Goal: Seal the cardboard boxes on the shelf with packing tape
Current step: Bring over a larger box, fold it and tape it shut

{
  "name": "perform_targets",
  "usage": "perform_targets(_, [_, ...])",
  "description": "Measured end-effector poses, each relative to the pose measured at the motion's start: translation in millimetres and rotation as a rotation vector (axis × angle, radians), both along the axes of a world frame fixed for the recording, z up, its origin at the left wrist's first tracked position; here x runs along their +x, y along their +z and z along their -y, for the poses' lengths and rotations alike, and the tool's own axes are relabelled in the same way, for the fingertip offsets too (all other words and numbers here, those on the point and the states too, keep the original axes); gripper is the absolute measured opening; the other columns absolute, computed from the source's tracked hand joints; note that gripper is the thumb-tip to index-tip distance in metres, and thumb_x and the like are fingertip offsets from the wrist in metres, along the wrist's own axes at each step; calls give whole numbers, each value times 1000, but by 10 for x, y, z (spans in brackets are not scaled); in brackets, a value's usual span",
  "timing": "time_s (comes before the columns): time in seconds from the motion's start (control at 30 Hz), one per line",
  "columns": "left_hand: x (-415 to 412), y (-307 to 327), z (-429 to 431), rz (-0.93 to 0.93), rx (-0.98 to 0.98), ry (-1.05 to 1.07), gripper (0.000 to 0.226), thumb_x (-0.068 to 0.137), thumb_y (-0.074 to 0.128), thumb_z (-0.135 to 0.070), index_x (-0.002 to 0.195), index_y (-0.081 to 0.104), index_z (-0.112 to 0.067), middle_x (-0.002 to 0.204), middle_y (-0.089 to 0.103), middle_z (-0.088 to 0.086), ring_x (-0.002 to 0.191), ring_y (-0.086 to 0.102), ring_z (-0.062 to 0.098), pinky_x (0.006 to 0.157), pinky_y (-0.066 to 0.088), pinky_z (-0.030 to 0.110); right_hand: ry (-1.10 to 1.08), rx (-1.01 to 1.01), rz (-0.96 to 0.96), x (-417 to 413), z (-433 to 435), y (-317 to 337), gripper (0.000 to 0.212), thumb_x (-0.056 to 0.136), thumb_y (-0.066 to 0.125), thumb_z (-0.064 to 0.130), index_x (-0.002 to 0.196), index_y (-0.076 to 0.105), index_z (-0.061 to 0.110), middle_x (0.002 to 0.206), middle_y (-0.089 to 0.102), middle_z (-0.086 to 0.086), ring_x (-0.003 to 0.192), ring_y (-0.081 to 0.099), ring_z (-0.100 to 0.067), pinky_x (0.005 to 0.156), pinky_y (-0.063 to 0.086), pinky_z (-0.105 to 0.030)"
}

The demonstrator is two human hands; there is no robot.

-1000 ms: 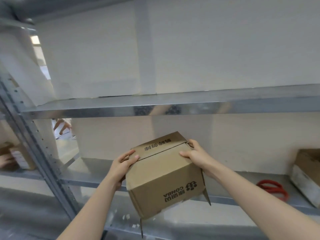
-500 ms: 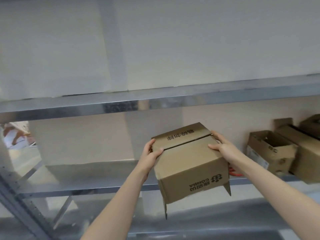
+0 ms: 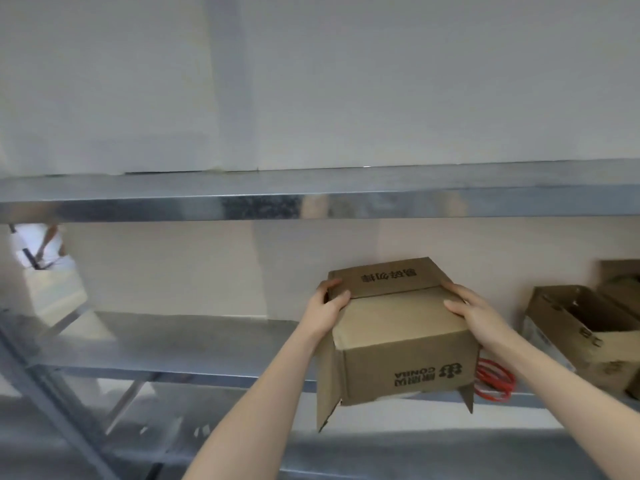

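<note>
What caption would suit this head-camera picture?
Left hand and right hand hold a cardboard box, bottom flaps loose, before a metal shelf.

This is a storeroom. Long metal shelves (image 3: 180,344) run across a bare wall (image 3: 311,81), and open boxes (image 3: 585,327) sit on one at 3 o'clock.

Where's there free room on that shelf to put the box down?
The widest bare stretch is the middle shelf left of the cardboard box, from the left hand across to the slanted post. Right of the box it is crowded: a red object beside it, then an open box and another box at the view's edge.
</note>
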State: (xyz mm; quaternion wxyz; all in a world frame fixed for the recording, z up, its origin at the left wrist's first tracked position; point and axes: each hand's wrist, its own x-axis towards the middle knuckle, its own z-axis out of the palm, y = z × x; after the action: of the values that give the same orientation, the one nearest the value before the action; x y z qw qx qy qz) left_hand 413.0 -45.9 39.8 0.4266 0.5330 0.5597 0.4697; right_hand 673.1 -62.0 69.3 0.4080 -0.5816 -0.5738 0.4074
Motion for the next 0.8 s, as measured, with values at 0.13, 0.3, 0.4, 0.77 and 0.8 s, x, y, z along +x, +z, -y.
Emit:
perform_targets(0.13, [-10, -71, -168, -103, -2, 64, 35, 93, 60, -32, 127, 55, -28, 138, 52, -1, 132, 43, 15, 101, 36, 25, 57, 0, 131, -12, -213, -31, 44, 99, 46, 13, 143, 43, 17, 147, 41, -7, 120, 44, -18, 96, 34, -29])
perform_targets(0.3, [9, -115, -242, -160, -5, 101, 35, 92, 61, -33, 126, 57, -28, 136, 54, -1, 131, 44, 16, 97, 37, 21, 121, 72, 596, -21, -304, 143, 59, 91, 57, 45, 142, 41, 19, 155, 28, -7, 132, 39, -21, 100, 37, -31])
perform_targets(0.4, [19, -96, -299, -242, 3, 77, 39, 91, 62, -34, 129, 54, -31, 136, 53, -1, 129, 46, 18, 95, 37, 21, 150, 160, 1027, -224, -271, 217, 96, 74, 47, 82, 149, 29, 24, 162, -3, 1, 147, 14, -23, 116, 18, -47])
perform_targets(0.77, [-594, -439, -627, -584, -143, 178, 32, 96, 46, -11, 125, 59, -13, 131, 59, 7, 119, 55, 23, 90, 40, 22, 388, 92, 1069, -498, -340, 185, 99, 60, 19, 96, 148, 14, 52, 161, 2, 16, 148, -3, -5, 121, 0, -41])
perform_targets(0.8, [-621, -512, -665, -625, -160, 147, 33, 94, 46, -7, 124, 60, -13, 132, 59, 7, 120, 55, 22, 94, 41, 23, 382, 89, 1064, -476, -335, 185, 97, 61, 19, 96, 148, 15, 52, 161, 2, 17, 147, -3, -4, 121, 0, -41])
